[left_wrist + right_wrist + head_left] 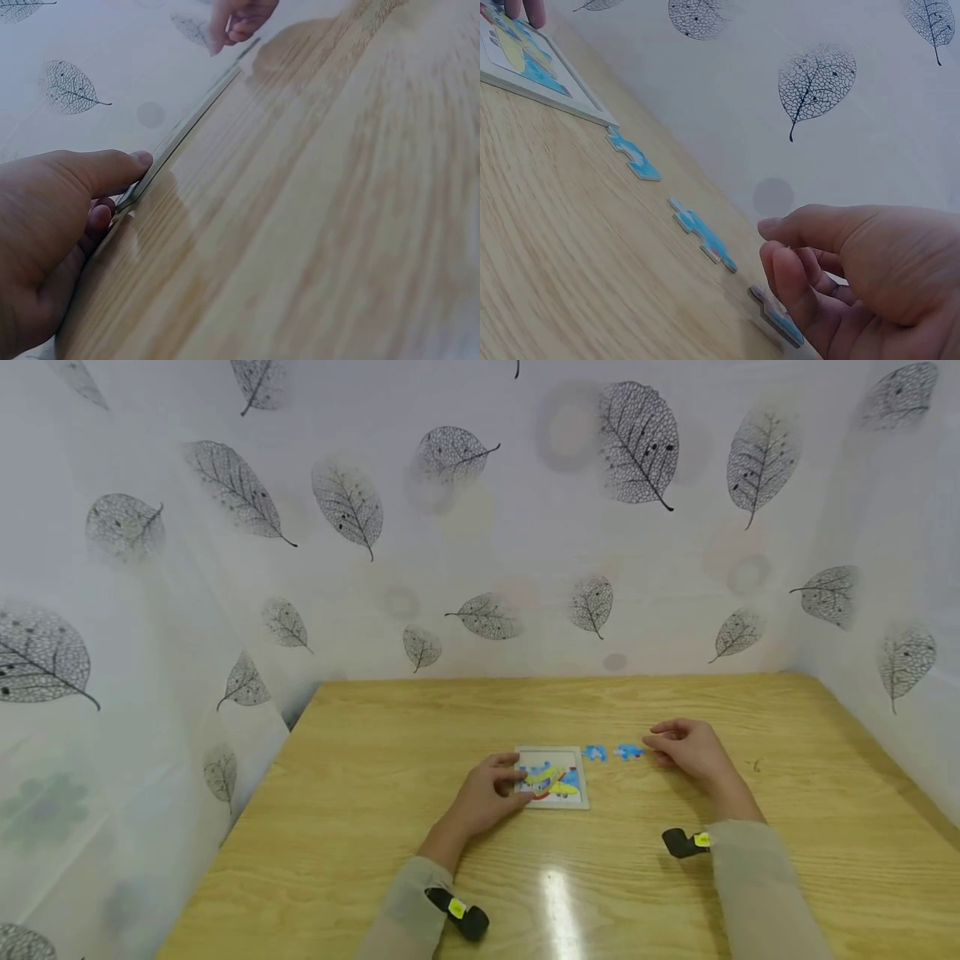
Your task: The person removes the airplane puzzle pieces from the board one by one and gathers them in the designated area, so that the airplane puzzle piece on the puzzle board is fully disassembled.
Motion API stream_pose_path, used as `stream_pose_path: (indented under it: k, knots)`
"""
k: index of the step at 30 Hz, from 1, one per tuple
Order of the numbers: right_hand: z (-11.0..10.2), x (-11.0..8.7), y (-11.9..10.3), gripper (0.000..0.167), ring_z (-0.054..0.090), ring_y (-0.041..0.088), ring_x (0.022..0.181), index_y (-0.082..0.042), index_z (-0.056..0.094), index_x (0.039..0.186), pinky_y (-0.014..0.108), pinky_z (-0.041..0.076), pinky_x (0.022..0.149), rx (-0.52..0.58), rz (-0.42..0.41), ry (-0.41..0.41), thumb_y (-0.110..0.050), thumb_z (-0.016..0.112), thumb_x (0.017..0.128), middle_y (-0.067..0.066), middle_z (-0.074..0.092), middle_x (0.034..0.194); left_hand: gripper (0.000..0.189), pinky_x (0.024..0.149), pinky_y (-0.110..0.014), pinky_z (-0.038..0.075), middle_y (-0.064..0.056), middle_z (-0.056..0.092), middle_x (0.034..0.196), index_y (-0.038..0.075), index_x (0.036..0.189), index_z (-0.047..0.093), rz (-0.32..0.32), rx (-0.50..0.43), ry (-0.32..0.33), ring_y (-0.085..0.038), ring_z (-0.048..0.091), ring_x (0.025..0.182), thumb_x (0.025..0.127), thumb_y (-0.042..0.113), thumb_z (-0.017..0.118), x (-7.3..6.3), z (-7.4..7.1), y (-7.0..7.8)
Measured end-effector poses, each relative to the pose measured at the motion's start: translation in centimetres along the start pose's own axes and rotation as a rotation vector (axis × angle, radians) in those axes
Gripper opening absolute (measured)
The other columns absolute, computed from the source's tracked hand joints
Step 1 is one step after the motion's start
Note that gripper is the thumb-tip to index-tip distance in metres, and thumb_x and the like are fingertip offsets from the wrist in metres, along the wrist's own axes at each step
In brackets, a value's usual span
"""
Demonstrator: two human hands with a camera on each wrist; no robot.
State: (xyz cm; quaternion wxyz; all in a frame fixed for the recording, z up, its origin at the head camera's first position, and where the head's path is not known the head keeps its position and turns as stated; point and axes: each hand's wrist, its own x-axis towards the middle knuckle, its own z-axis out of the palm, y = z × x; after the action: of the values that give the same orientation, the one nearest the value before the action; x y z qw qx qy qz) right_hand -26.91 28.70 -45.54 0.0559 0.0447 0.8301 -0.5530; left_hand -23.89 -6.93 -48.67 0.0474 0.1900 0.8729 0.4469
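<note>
Pale sleeves point(765, 885) reach across the counter point(615, 893). Ahead of them lies the part-filled puzzle tray point(585, 783), gripped at its left side by the left hand point(483, 789). Two blue pieces point(628, 751) lie to its right, then a third piece point(776, 317) beneath the right hand point(693, 752), its fingertips narrowly parted, seemingly empty. I'd say piece-fitting is underway; next calls for pinching up one piece.

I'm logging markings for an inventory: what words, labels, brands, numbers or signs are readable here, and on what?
None can be read.
Yellow label on the left black device: too small and blurred.
Yellow label on the right black device: likewise.
Puzzle tray and loose pieces: picture printing, no lettering I can make out.
Wall covering: leaf prints, no visible text.
</note>
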Motion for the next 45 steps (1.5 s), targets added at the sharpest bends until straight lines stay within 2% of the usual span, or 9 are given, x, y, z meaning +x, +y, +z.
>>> stream_pose_path:
  k: [3, 9, 15, 26, 33, 45]
  knots:
    - [0.3, 0.1, -0.2, 0.052, 0.067, 0.006, 0.074, 0.01, 0.054, 0.131, 0.024, 0.058, 0.07, 0.01, -0.001, -0.012, -0.025, 0.069, 0.096, 0.001, 0.067, 0.093, 0.043, 0.079, -0.021, 0.049, -0.005, 0.055, 0.141, 0.007, 0.125, 0.07, 0.018, -0.003, 0.002, -0.009, 0.056, 0.092, 0.089, 0.028, 0.078, 0.1, -0.1, 0.1]
    - [1.3, 0.4, -0.9, 0.05, 0.068, 0.007, 0.076, 0.009, 0.056, 0.129, 0.024, 0.058, 0.072, 0.021, -0.032, -0.048, -0.026, 0.07, 0.095, 0.006, 0.071, 0.1, 0.056, 0.079, -0.021, 0.049, -0.005, 0.058, 0.133, 0.005, 0.137, 0.06, 0.002, -0.02, -0.003, -0.011, 0.054, 0.092, 0.088, 0.025, 0.078, 0.1, -0.2, 0.3]
    - [2.6, 0.6, -1.5, 0.047, 0.066, 0.007, 0.074, 0.01, 0.058, 0.126, 0.025, 0.057, 0.069, 0.005, -0.068, -0.091, -0.024, 0.07, 0.095, 0.01, 0.071, 0.1, 0.058, 0.079, -0.02, 0.05, -0.005, 0.058, 0.132, 0.004, 0.138, 0.059, 0.005, -0.002, 0.005, -0.01, 0.055, 0.092, 0.088, 0.026, 0.078, 0.2, -0.2, 0.3]
    - [4.5, 0.4, -2.0, 0.044, 0.066, 0.008, 0.076, 0.012, 0.056, 0.127, 0.025, 0.058, 0.071, 0.068, -0.057, -0.175, -0.017, 0.067, 0.097, 0.01, 0.069, 0.098, 0.059, 0.079, -0.02, 0.049, -0.006, 0.056, 0.135, 0.001, 0.139, 0.058, -0.001, -0.027, -0.016, -0.011, 0.054, 0.093, 0.088, 0.024, 0.078, 0.1, -0.2, 0.4]
    - [5.9, 0.1, -2.5, 0.043, 0.066, 0.012, 0.074, 0.012, 0.056, 0.127, 0.026, 0.058, 0.071, 0.088, -0.067, -0.256, -0.016, 0.068, 0.096, 0.008, 0.067, 0.091, 0.058, 0.08, -0.02, 0.048, -0.006, 0.052, 0.146, -0.001, 0.137, 0.059, -0.014, -0.026, -0.018, -0.01, 0.054, 0.096, 0.089, 0.025, 0.077, 0.0, 0.0, 0.4]
    - [8.3, -0.2, -3.2, 0.044, 0.07, 0.014, 0.082, 0.012, 0.057, 0.13, 0.029, 0.059, 0.075, 0.065, -0.105, -0.368, -0.015, 0.067, 0.096, 0.016, 0.069, 0.102, 0.057, 0.081, -0.021, 0.051, -0.006, 0.054, 0.144, 0.0, 0.135, 0.061, 0.002, -0.054, 0.002, -0.012, 0.058, 0.098, 0.088, 0.026, 0.079, 0.0, 0.0, 0.0]
